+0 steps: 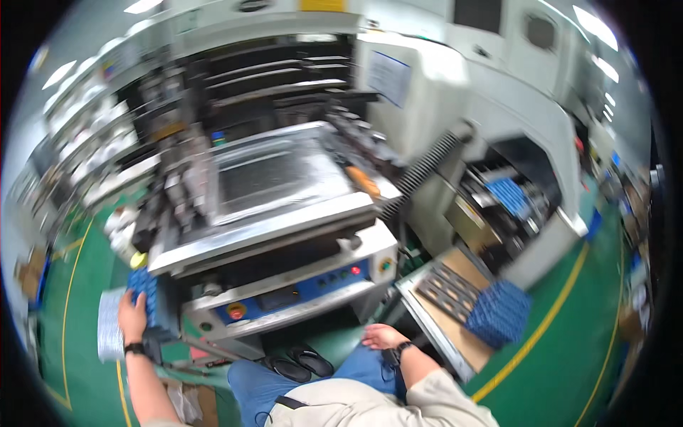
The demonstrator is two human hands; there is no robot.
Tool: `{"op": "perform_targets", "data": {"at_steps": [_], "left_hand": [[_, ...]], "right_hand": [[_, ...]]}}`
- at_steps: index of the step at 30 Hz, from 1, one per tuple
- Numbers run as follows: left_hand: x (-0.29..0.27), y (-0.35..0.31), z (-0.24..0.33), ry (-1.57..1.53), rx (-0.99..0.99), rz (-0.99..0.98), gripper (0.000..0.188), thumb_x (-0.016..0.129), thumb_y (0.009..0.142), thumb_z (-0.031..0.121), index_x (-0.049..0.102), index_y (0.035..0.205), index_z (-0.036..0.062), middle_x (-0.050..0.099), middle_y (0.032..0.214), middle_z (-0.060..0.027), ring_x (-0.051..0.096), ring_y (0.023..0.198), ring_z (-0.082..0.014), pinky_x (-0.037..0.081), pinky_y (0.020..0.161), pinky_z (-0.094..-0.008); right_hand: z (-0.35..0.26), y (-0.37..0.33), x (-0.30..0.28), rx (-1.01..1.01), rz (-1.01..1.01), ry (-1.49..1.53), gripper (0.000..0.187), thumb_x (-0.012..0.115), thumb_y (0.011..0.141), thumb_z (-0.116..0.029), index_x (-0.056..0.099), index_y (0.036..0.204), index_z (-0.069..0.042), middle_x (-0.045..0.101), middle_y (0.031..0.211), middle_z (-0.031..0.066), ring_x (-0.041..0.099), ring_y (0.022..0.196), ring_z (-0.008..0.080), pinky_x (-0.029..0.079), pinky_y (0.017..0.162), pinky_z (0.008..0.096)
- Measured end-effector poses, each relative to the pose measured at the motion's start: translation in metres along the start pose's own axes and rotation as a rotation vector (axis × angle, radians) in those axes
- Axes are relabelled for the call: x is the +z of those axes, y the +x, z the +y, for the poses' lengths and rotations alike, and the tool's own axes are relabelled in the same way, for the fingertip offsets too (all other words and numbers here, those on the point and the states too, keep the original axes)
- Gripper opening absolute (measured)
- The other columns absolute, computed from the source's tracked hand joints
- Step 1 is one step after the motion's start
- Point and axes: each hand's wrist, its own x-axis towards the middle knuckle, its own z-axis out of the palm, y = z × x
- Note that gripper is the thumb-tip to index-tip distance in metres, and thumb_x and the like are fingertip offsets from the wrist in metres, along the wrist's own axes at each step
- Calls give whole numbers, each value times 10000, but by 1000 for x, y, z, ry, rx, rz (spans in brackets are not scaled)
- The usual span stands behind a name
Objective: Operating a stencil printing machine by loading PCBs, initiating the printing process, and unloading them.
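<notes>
Flanking part-curled left grip (132, 317): white stack (109, 333) left, blue rack (144, 283) right; hold unclear. Right grip (382, 336) half-open, empty.

We saw a bright scene, lit from overhead by white ceiling lights (596, 28) blown out to plain white. Glare streaked the metal frame (270, 232), while the machine's interior (277, 73) sank into shadow. Motion blur smeared the left-hand shelves (121, 179), and we found straight edges bending toward the black rim.
</notes>
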Motion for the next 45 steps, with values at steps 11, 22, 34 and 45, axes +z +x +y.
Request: {"op": "perform_targets", "data": {"at_steps": [11,22,34,45], "left_hand": [[-19,-20,26,68,-170,88,477,671,866,479,686,1181,120,654,1137,-159,630,1061,-366,513,912,-469],[-8,-35,32,102,-172,111,461,684,852,465,692,1166,128,632,1197,-147,594,1130,-352,471,964,-481],[4,-41,25,48,-181,58,478,670,865,469,683,1203,131,634,1202,-143,597,1141,-333,461,984,-464],[33,-51,10,71,-139,168,457,689,853,451,692,1156,109,643,1161,-153,614,1096,-351,486,933,-472]], "right_hand": [[-2,21,-23,94,66,68,369,609,980,-275,529,1293,-97,675,1138,191,676,936,324,569,725,407],[3,41,-28,119,109,-16,310,595,992,-274,554,1243,-97,685,1133,186,685,940,325,570,720,403],[17,68,-33,127,88,-31,232,580,1008,-261,579,1177,-102,715,1040,159,697,904,321,575,704,400],[31,91,-41,108,89,-14,204,565,1017,-245,583,1169,-111,716,1039,152,696,877,310,565,686,397]]}}
